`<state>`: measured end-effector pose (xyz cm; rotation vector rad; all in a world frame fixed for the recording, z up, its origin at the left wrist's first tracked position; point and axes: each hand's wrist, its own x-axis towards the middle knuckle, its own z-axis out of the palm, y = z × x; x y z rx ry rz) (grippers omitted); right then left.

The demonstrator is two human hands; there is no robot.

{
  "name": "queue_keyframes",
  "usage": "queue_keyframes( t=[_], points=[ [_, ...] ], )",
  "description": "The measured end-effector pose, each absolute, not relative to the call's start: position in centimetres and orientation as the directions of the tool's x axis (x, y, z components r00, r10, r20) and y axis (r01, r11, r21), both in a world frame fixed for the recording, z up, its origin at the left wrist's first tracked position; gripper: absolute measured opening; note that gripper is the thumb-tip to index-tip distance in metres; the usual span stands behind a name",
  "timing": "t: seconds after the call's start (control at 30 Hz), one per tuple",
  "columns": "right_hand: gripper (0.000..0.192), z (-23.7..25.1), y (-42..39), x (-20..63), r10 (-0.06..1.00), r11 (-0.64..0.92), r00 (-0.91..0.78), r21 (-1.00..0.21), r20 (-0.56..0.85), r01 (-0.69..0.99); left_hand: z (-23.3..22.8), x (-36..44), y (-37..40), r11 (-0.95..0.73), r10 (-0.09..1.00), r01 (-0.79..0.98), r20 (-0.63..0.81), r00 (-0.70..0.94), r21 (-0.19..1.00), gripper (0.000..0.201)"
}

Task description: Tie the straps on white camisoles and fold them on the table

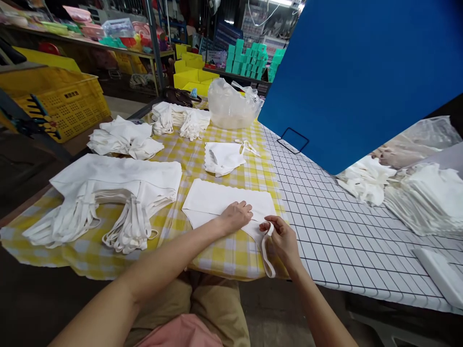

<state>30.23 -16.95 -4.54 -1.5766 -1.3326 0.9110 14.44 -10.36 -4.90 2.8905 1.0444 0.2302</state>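
A white strappy bra top (227,195) lies flat on the yellow checked cloth in front of me, its wide band toward the far side. My left hand (237,215) rests on the middle of it, fingers curled and pressed against the fabric. At its right corner, my right hand (284,236) pinches a thin white shoulder strap (266,258) between thumb and fingers; the strap's loop hangs down toward the table edge. Left of this piece sits a thick stack of the same tops (119,173), straps bunched toward me. Another folded white top (223,158) lies just beyond.
More white piles (125,137) lie far left, beside a clear plastic bag (233,103). A large blue panel (354,72) stands at the right above a white grid-patterned cloth (325,241). More white garments (427,195) lie far right. A yellow crate (68,103) stands left.
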Motion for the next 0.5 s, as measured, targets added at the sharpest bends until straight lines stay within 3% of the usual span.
queue_keyframes(
  t=[0.13,0.23,0.37,0.5],
  points=[
    [0.018,-4.5,-16.0,30.2,0.982,-0.079,0.188,-0.903,0.003,0.423,-5.4,14.6,-10.2,-0.750,0.662,0.646,0.156,0.733,0.142,0.016],
    [0.019,-4.5,-15.0,30.2,0.983,-0.018,0.165,-0.840,0.085,0.542,-5.9,14.6,-10.0,-0.676,0.735,0.686,0.182,0.653,0.268,0.015],
    [0.021,-4.4,-13.9,29.9,0.990,-0.003,0.110,-0.766,0.089,0.643,-6.2,14.8,-9.5,-0.560,0.815,0.702,0.139,0.563,0.440,0.015],
    [0.023,-4.2,-13.4,29.5,0.991,0.071,0.023,-0.678,0.128,0.732,-6.2,14.9,-9.2,-0.508,0.836,0.691,0.102,0.539,0.514,0.014]
  ],
)
